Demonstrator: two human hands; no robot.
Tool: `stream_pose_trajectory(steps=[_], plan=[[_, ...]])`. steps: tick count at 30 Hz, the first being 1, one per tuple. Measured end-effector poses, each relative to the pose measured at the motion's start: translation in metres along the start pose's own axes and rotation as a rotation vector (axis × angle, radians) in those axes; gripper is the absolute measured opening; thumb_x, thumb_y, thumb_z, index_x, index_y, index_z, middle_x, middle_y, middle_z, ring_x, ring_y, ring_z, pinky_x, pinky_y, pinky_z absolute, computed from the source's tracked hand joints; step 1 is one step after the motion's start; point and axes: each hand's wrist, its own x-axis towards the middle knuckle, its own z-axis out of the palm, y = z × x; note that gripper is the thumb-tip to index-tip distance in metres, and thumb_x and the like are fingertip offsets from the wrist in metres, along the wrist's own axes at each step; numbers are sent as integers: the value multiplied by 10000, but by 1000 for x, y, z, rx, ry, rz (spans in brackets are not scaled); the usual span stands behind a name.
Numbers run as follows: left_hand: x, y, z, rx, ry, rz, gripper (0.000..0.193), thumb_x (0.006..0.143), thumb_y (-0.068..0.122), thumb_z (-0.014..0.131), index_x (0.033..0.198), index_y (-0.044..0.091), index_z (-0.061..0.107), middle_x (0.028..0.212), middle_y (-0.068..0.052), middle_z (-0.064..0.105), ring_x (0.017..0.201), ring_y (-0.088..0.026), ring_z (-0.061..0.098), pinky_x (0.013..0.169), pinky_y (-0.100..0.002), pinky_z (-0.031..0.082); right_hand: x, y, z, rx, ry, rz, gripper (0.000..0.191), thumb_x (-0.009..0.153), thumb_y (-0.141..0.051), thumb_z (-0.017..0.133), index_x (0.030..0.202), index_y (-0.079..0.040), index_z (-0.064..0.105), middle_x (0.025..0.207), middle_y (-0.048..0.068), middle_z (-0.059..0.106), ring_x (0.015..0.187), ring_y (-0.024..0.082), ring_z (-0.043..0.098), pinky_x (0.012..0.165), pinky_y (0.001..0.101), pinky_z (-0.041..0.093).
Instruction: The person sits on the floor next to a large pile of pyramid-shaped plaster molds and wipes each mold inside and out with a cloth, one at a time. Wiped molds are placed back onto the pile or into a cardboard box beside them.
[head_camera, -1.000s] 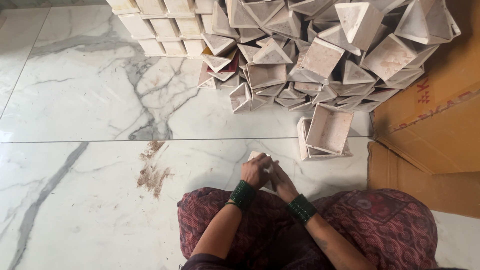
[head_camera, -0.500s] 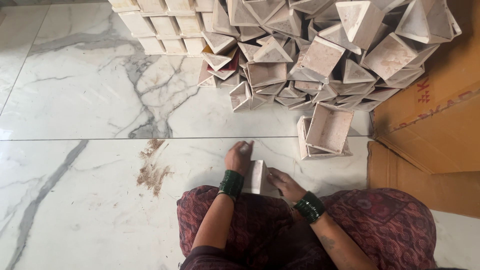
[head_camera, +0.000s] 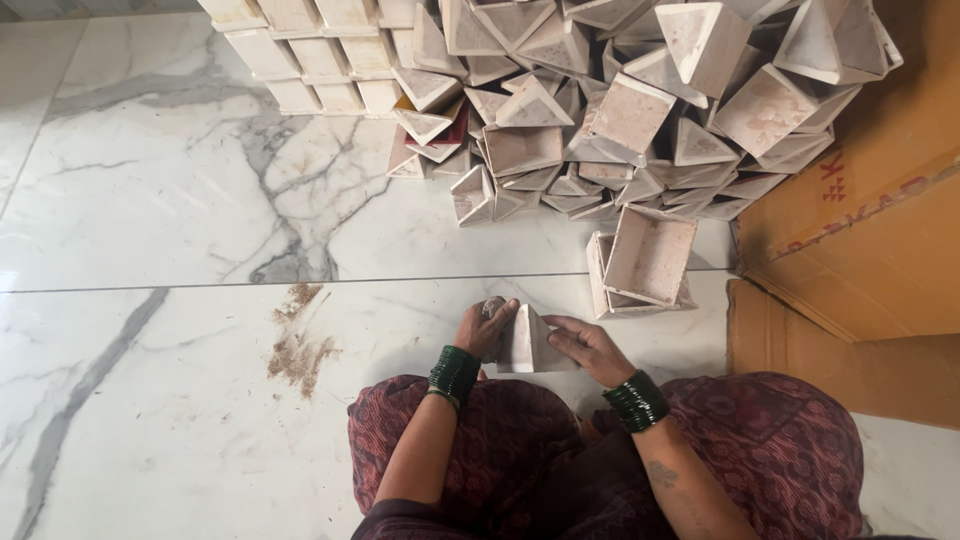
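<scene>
Both hands grip a small white folded cardboard box (head_camera: 530, 342) just below the open square box (head_camera: 648, 255): left hand (head_camera: 487, 327) clasps its left side, right hand (head_camera: 590, 348) its right. Brown corrugated cartons (head_camera: 870, 250) lie right of the square box.

Open marble floor (head_camera: 180, 300) to the left and ahead, marked only by a brown powder smear (head_camera: 298, 345). Blocked ahead-right by a heap of folded white cardboard boxes (head_camera: 620, 110), with one open box (head_camera: 648, 258) just beyond the hands. Hemmed on the right by brown corrugated cartons (head_camera: 880, 240), possibly touching the knee.
</scene>
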Motion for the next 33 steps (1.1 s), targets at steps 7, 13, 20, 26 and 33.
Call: stream_pose_trajectory(steps=[7,13,20,26,33], plan=[[10,-12,5,-226,181,-176,639,976,587,574,845,-30,671,721,-62,633,702,-146,587,651,-343,518,-17,-39,-24,-347,13,-261,774,792,-468,745,1456,-124,546,1436,77,613,1269,199,585,982,375,528],[11,-10,1,-256,244,-160,630,1018,562,575,902,-47,681,753,-61,626,756,-152,562,699,-323,508,-12,-27,2,-214,-117,-352,669,860,-246,771,1469,-86,545,1531,69,545,1359,213,545,1088,371,471],[-5,10,-7,-37,564,89,280,978,341,657,947,65,629,770,-120,714,678,-210,714,621,-340,552,19,24,28,-21,128,-92,429,945,-193,721,1333,-29,645,1091,135,718,950,155,639,868,292,527],[-25,25,27,462,305,393,258,935,348,705,861,107,649,870,-57,679,677,-275,696,581,-407,543,21,48,54,-55,202,-88,256,1014,-159,619,1141,34,728,900,128,724,825,133,623,754,305,517],[-26,26,25,659,270,433,321,935,386,702,770,123,621,800,-25,635,667,-294,659,550,-439,516,5,9,68,-14,130,-227,250,975,-73,570,1161,29,703,999,122,799,929,142,725,817,315,571]])
